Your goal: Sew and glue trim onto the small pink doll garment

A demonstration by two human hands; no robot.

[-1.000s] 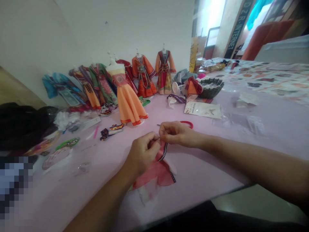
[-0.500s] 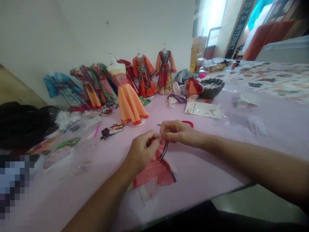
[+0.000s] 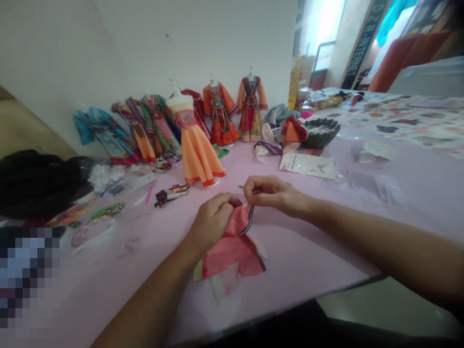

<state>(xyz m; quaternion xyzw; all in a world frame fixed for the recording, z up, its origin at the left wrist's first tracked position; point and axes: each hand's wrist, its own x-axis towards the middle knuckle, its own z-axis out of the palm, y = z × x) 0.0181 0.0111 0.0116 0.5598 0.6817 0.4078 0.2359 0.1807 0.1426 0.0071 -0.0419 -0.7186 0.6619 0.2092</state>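
Observation:
A small pink doll garment (image 3: 226,256) with black-and-white dotted trim lies partly on the table, its upper part lifted. My left hand (image 3: 213,217) is closed on that raised part, fingers folded over the cloth. Beside it, just above the trimmed edge, my right hand (image 3: 270,194) is closed in a pinch. Something small and pale shows below its fingertips, too small to name. A thin metal tip (image 3: 241,186) pokes out behind the right hand, which hides most of that tool.
A mannequin in an orange dress (image 3: 201,150) stands ahead. Several dressed doll forms (image 3: 219,111) line the wall. A dark woven basket (image 3: 321,135), a white card (image 3: 307,165) and plastic bags (image 3: 373,186) lie to the right. Black cloth (image 3: 36,183) and trimmings sit left.
My hands have drawn slightly apart, and more of the pink cloth shows between them. The red loop behind my right hand is now mostly covered. The view has shifted a little.

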